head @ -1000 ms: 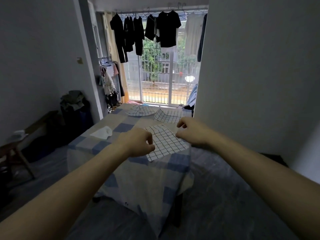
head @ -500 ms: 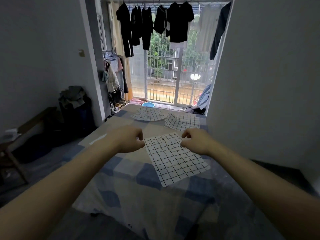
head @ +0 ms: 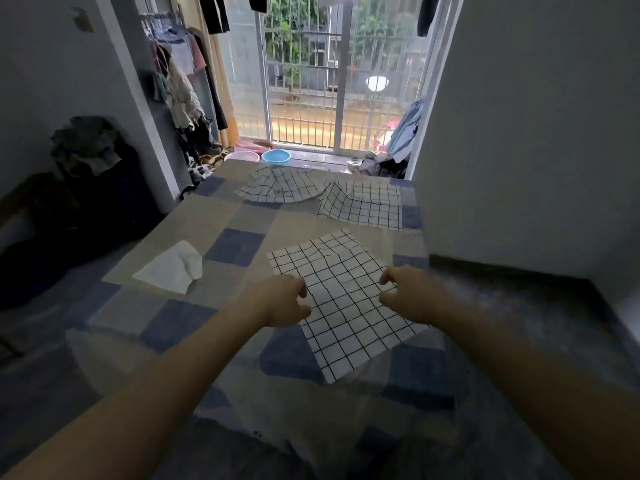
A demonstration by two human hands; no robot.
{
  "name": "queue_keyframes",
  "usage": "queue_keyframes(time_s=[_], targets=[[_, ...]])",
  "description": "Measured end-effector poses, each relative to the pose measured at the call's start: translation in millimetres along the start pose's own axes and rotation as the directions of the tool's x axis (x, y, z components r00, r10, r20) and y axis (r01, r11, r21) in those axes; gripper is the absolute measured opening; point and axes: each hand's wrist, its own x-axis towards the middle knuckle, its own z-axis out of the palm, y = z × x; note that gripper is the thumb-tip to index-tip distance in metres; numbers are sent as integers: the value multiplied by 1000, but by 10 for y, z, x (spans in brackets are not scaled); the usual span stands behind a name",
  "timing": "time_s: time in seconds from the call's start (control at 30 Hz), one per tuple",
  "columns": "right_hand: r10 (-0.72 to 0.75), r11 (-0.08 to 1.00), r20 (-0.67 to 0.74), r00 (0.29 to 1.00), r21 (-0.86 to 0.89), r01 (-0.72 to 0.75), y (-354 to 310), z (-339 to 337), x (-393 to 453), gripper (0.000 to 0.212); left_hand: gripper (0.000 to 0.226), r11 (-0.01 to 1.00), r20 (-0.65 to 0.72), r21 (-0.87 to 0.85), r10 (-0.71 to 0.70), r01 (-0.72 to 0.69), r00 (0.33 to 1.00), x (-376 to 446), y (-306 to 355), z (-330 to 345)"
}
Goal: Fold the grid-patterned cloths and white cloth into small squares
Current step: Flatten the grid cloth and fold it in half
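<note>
A white cloth with a black grid (head: 343, 296) lies spread flat and turned at an angle on the checked table cover (head: 232, 242), right in front of me. My left hand (head: 282, 301) hovers at its left edge and my right hand (head: 414, 296) at its right edge. Both have loosely curled, parted fingers and pinch nothing. Two more grid-patterned cloths lie rumpled at the far end, one on the left (head: 280, 185) and one on the right (head: 363, 204). A crumpled plain white cloth (head: 173, 268) rests on the table's left side.
A grey wall (head: 519, 133) stands close along the table's right side. Beyond the far edge are a blue basin (head: 276, 155), a pink basin (head: 242, 156) and a barred window. A clothes rack (head: 180, 81) and a dark pile of garments (head: 86, 143) stand to the left.
Both hands let go of the cloth's far corners and drew back toward me to its side edges. The cloth now lies flat. The view has come closer and tilted down.
</note>
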Motion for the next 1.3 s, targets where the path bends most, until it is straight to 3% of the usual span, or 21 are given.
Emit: queue_keyframes(time_s=[0.3, 0.47, 0.63, 0.77, 1.0, 1.13, 1.3], targets=[[26, 998, 151, 988, -64, -16, 734, 659, 1320, 46, 52, 989, 50, -138, -40, 47, 998, 1521, 4, 956], [10, 998, 162, 987, 53, -19, 775, 1040, 1897, 56, 72, 949, 0, -294, -120, 114, 993, 1946, 247, 1520], [-44, 999, 169, 985, 2, 45, 812, 1418, 2182, 60, 85, 963, 35, -217, -158, 162, 987, 2126, 170, 1987], [-144, 982, 228, 963, -84, 167, 979, 1507, 2421, 63, 76, 964, 82, -185, -177, 190, 981, 2188, 10, 2105], [-173, 905, 425, 888, -287, 314, 1317, 1613, 2590, 83, 103, 988, 134, -81, -121, 133, 984, 2325, -163, 2174], [-138, 896, 441, 887, -327, 302, 1333, 1667, 2610, 87, 114, 989, 201, -71, -115, 132, 973, 2447, -257, 2080], [-72, 926, 377, 924, -318, 202, 1220, 1751, 2522, 95, 123, 997, 246, -72, 17, 1, 969, 2615, -415, 1854]])
